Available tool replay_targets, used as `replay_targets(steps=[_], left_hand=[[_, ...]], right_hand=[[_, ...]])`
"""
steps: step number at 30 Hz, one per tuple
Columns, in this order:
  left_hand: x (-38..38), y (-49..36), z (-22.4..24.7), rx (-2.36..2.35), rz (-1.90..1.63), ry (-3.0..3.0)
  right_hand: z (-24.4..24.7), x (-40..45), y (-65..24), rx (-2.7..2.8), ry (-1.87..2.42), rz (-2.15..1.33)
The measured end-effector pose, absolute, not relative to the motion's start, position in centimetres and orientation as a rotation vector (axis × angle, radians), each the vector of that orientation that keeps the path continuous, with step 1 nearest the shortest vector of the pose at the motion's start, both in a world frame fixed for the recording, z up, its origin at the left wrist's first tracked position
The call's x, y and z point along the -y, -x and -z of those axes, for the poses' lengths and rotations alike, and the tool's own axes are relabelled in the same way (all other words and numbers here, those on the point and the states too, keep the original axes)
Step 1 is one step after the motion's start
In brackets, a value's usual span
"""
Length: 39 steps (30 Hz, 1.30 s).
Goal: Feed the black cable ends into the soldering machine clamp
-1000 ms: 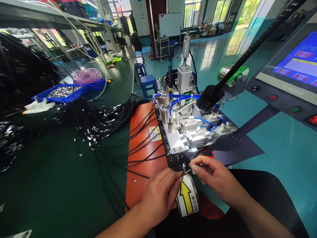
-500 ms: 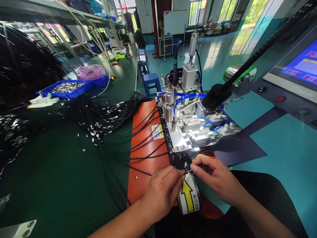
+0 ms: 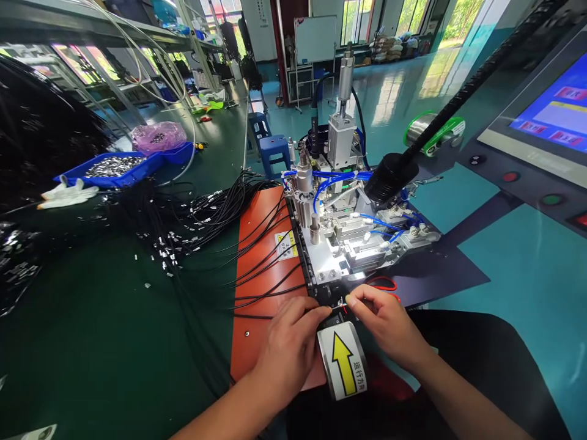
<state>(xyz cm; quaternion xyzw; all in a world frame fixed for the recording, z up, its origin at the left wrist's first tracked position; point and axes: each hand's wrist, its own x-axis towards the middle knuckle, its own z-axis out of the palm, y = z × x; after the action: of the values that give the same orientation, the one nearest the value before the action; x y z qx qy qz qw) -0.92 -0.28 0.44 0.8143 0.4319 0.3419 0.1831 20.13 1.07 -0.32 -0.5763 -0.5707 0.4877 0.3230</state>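
My left hand [image 3: 293,336] pinches the end of a black cable [image 3: 252,316] above the front edge of the orange panel [image 3: 257,351]. Thin wire ends [image 3: 340,304] stick out from its fingertips toward my right hand [image 3: 378,315]. The fingers of my right hand are pinched together at those wires; what exactly they grip is too small to make out. Just below the fingertips is a curved white plate with a yellow arrow [image 3: 343,360]. Several black cables lie across the orange panel, beside the metal machine [image 3: 358,226].
On the green table [image 3: 92,342] at left are cable bundles [image 3: 220,208], a blue tray of metal parts [image 3: 114,168] and white gloves [image 3: 68,194]. A black flexible arm [image 3: 440,122] crosses above the machine. A control panel [image 3: 527,159] stands at right.
The view has shifted slightly. Both hands have moved a little away from the arrow plate, and more of it shows. The wire ends between the fingertips are now more visible.
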Motion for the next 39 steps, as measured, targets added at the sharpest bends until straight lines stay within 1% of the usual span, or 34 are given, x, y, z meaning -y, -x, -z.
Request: replay_targets(steps=[39], left_hand=[[0.16, 0.63, 0.03, -1.307, -0.903, -2.375]], right_hand=[[1.17, -1.26, -19.82, 1.500, 1.531, -1.256]])
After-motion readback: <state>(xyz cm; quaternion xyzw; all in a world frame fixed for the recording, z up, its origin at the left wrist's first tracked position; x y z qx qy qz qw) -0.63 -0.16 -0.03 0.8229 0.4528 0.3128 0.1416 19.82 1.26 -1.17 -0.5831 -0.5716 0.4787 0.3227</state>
